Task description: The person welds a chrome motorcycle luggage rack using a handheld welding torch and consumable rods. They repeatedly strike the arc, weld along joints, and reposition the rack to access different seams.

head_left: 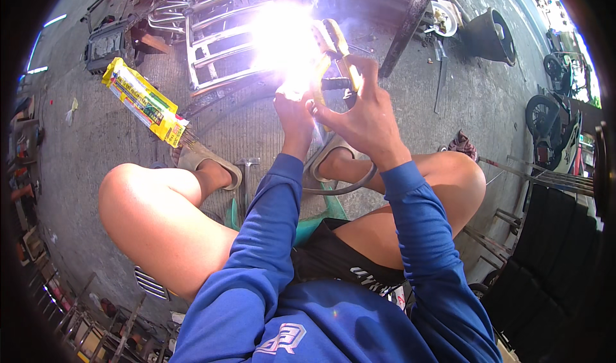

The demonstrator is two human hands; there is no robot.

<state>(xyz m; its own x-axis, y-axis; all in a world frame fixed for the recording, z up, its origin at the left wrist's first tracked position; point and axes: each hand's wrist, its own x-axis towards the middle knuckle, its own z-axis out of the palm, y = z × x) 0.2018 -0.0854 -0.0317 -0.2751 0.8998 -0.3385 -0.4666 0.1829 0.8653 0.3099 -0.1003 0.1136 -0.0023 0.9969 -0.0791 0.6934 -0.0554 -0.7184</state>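
Observation:
My right hand (362, 116) grips a yellow welding electrode holder (339, 55), held out in front of me above the concrete floor. My left hand (294, 113) is closed beside it, touching the holder's front end; what its fingers pinch is lost in the glare. A bright white welding arc (285, 42) flares just beyond both hands, against a metal grille frame (215, 49) lying on the floor. A dark cable (350, 185) loops down from the holder between my bare knees. I sit low on a green stool (321, 219).
A yellow box of welding rods (144, 101) lies open on the floor at left, a hammer (247, 170) near my left sandal. A dark case (106, 42) sits far left, a black bucket (491, 36) and bowl far right, motorbikes beyond, steel bars at right.

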